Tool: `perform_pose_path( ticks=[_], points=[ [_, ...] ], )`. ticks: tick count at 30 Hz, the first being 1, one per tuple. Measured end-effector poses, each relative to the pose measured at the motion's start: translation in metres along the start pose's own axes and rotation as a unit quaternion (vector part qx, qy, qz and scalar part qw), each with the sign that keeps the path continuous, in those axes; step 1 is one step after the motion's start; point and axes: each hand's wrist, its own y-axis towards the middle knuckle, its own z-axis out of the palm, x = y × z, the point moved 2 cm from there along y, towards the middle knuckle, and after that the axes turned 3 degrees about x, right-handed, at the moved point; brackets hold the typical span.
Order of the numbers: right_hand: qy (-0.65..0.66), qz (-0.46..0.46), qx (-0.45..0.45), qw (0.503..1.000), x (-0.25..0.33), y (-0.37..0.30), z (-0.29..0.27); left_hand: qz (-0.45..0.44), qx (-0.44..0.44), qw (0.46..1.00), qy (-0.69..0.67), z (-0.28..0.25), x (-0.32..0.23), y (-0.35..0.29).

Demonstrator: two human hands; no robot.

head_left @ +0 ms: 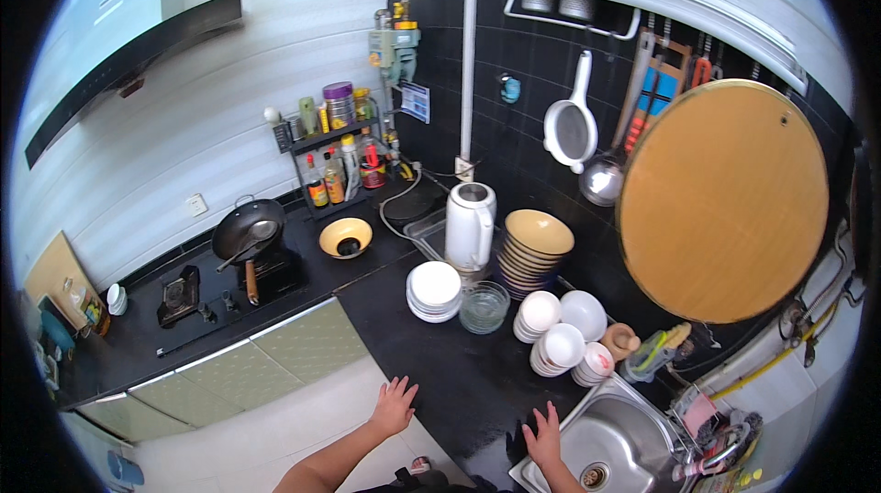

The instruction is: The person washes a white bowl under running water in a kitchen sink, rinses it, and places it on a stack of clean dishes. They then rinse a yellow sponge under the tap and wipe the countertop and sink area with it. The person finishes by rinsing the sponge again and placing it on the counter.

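My left hand (395, 406) hovers at the front edge of the black countertop (413, 346), fingers spread and nothing in them. Over the counter beside the sink's left rim is my right hand (542, 435), also empty with its fingers apart. Beyond the hands stand a stack of white plates (434, 289), some clear glass bowls (484, 307) and several stacks of white bowls (557, 348). A tall stack of yellow bowls (537, 245) rises behind them, next to a white electric kettle (470, 225). Neither hand touches any of the dishes.
The steel sink (615, 438) lies at right. A large round wooden board (725, 204) and a white strainer (571, 126) hang on the dark tiled wall. At left, a wok (248, 229) sits on the stove, near a yellow bowl (346, 237) and a condiment rack (321, 141).
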Motion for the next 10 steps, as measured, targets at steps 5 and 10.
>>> perform_pose_path(
  ticks=[5, 10],
  points=[
    [0.025, -0.07, 0.05, 0.996, 0.053, 0.051, 0.04, -0.068, -0.022, 0.997, 0.027, -0.029, 0.044, -0.011],
    [0.027, -0.162, 0.107, 0.981, 0.091, 0.092, 0.086, -0.203, -0.039, 0.978, 0.032, -0.036, 0.085, -0.073]
  ],
)
